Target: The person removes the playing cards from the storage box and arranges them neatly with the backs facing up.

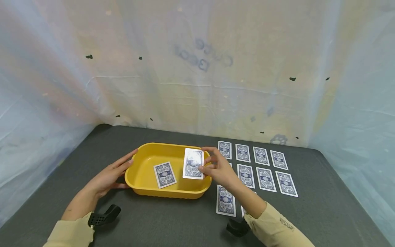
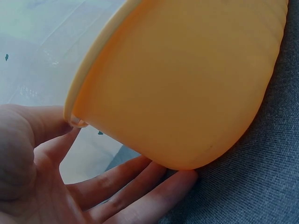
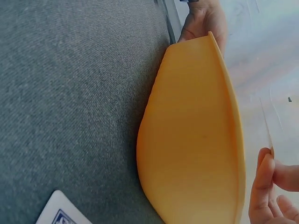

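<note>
Two hands work at the yellow oval plastic tub on the dark grey tabletop: the left hand, fingers straight, braces its outer wall, while the right hand pinches a blue-backed playing card above the tub's inside, where another blue-backed card lies.

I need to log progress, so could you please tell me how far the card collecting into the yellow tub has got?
Early on. One blue-backed playing card already lies face down inside the yellow plastic tub. The right hand pinches a second card over the tub, while the left hand rests open against the tub's left wall. Left: some ten face-down cards on the grey mat, such as the row at the back.
</note>
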`<state>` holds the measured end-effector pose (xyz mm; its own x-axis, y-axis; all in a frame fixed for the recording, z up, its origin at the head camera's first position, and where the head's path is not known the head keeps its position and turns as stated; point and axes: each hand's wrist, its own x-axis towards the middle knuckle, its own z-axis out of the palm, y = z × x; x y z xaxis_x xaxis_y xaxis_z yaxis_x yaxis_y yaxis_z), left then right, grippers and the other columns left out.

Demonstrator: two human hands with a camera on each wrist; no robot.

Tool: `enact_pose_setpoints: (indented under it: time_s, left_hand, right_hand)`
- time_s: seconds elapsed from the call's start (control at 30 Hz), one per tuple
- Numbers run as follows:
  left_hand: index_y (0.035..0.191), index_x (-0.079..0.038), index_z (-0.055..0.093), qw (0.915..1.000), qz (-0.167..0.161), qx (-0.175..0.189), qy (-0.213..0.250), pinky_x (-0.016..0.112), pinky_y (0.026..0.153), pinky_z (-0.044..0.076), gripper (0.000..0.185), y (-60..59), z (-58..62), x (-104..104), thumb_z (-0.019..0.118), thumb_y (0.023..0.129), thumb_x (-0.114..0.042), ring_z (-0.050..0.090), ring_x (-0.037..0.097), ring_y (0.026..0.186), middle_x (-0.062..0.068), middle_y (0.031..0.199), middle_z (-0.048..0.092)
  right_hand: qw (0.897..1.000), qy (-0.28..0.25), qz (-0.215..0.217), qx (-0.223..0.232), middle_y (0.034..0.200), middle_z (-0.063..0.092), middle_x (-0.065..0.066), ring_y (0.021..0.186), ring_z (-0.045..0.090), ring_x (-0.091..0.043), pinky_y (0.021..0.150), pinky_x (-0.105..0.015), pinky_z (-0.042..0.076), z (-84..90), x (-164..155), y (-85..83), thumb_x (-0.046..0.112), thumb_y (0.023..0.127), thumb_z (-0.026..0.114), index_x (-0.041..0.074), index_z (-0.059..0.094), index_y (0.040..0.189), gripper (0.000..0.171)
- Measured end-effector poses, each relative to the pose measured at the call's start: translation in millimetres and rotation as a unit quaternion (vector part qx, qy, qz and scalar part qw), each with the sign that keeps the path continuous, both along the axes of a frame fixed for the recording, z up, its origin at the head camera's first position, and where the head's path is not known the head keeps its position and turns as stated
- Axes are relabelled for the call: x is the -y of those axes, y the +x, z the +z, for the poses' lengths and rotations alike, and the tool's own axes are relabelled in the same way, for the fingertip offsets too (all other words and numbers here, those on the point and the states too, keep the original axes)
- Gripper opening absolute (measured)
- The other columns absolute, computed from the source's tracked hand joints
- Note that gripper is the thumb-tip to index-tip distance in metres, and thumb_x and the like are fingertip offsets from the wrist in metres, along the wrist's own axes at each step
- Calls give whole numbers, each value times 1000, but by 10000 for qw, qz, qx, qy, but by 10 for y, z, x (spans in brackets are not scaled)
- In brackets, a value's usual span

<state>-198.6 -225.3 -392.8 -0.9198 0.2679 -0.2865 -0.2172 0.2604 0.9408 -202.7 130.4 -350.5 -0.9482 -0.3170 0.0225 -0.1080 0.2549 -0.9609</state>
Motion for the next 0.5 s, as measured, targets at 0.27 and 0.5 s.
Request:
enact_pose_setpoints:
  time_s: [0.27,0.5]
  left_hand:
    - [155,-34,7,10000,-66,-12,43,48,86,53,66,4,-13,-2,39,99,-52,18,47,142,16,161,1]
    - [155,-33,7,10000,-11,12,12,49,86,53,67,-1,-9,-8,39,100,-52,18,48,141,17,161,1]
  right_hand:
    - [9998,76,-162,15,94,57,-12,70,63,-14,65,-29,53,26,-99,51,0,86,67,8,41,139,60]
    - [9994,178,-271,-120,91,57,-12,66,63,-15,66,-35,54,31,-198,92,-2,86,67,8,42,139,59]
